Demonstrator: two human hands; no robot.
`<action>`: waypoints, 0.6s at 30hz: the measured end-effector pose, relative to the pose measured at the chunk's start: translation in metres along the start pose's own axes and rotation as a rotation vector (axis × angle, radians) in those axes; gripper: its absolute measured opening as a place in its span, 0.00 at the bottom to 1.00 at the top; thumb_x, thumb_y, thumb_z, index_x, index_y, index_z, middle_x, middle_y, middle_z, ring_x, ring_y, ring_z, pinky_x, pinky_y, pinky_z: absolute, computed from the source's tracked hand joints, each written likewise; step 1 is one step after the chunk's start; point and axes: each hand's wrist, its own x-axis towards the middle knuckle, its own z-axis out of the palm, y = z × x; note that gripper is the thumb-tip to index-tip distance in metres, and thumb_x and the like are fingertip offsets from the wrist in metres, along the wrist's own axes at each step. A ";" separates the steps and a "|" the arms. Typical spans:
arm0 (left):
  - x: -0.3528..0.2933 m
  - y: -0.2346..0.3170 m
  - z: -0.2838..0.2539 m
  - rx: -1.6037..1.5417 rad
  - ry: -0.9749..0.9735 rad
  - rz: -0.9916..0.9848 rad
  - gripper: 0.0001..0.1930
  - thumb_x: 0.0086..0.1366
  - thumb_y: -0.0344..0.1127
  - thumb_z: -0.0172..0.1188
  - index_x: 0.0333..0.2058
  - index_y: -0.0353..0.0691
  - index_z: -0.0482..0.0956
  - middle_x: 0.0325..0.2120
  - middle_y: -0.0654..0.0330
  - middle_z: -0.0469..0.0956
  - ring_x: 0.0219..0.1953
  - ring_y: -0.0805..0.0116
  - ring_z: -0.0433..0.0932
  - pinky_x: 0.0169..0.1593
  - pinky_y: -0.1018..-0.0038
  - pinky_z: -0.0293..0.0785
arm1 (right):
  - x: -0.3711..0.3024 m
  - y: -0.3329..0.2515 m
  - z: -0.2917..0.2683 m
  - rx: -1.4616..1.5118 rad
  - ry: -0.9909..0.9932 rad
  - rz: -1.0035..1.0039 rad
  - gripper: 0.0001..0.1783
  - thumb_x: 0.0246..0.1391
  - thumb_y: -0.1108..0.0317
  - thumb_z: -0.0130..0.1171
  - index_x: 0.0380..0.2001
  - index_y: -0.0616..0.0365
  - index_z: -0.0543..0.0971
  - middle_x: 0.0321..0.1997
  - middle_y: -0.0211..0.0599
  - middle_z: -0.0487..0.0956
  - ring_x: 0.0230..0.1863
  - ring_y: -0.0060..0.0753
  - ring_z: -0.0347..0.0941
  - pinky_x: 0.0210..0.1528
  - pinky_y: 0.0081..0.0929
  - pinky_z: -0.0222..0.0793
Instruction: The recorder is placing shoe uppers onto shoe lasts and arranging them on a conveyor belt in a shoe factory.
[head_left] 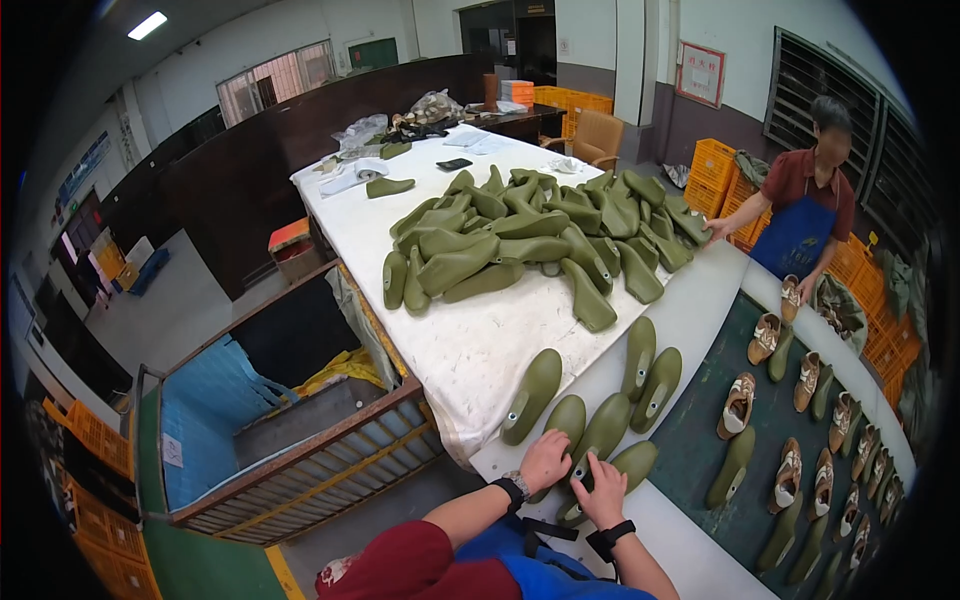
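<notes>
Six green shoe lasts [605, 420] lie close together on the white board [715, 555] at the near edge of the table, directly in front of the person's hands. The left hand [546, 460] is over the lower part of a last just left of the middle of the group, its fingers partly bent. The right hand [602, 493] lies just beside it, fingers spread and bent, across the lower end of the nearest last, with fingertips at the bottom of the middle one. Whether either hand grips a last, I cannot tell. The other lasts lie beyond the hands, one to the left and two to the right.

Farther out, a large heap of similar lasts [530, 235] covers the middle of a white-topped table [400, 350]. To the right, a dark green panel [700, 460] bears rows of brown-and-white shoes [737, 405] beside more green lasts. At its far end a co-worker in a blue apron [785, 243] has one hand at the heap and the other at a shoe. Left of the table stands a metal-railed cart [310, 465] with blue lining.
</notes>
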 end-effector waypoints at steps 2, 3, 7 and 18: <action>-0.003 0.001 0.000 0.008 0.009 -0.005 0.12 0.51 0.31 0.56 0.34 0.32 0.75 0.41 0.50 0.74 0.49 0.53 0.70 0.53 0.66 0.67 | -0.001 0.000 -0.001 -0.010 0.009 -0.007 0.36 0.42 0.52 0.62 0.56 0.47 0.66 0.50 0.42 0.71 0.55 0.44 0.63 0.57 0.59 0.50; -0.003 0.000 0.000 0.010 0.007 -0.003 0.12 0.51 0.31 0.56 0.34 0.32 0.75 0.41 0.50 0.74 0.49 0.53 0.70 0.53 0.66 0.67 | -0.002 0.000 0.000 -0.018 0.012 -0.010 0.36 0.43 0.52 0.62 0.57 0.47 0.66 0.51 0.43 0.71 0.55 0.45 0.63 0.58 0.58 0.50; 0.002 -0.008 -0.007 -0.024 -0.001 -0.046 0.10 0.50 0.31 0.55 0.32 0.32 0.75 0.39 0.51 0.74 0.47 0.54 0.70 0.51 0.65 0.68 | 0.004 -0.008 0.003 -0.005 -0.004 -0.010 0.36 0.43 0.51 0.62 0.57 0.46 0.66 0.51 0.43 0.70 0.55 0.45 0.63 0.58 0.58 0.50; 0.019 0.002 0.022 -0.023 -0.119 0.073 0.12 0.49 0.34 0.56 0.32 0.34 0.77 0.34 0.50 0.76 0.39 0.53 0.74 0.44 0.61 0.70 | 0.007 0.026 0.002 0.114 0.232 -0.124 0.27 0.40 0.50 0.60 0.45 0.47 0.73 0.37 0.36 0.77 0.38 0.45 0.73 0.39 0.41 0.66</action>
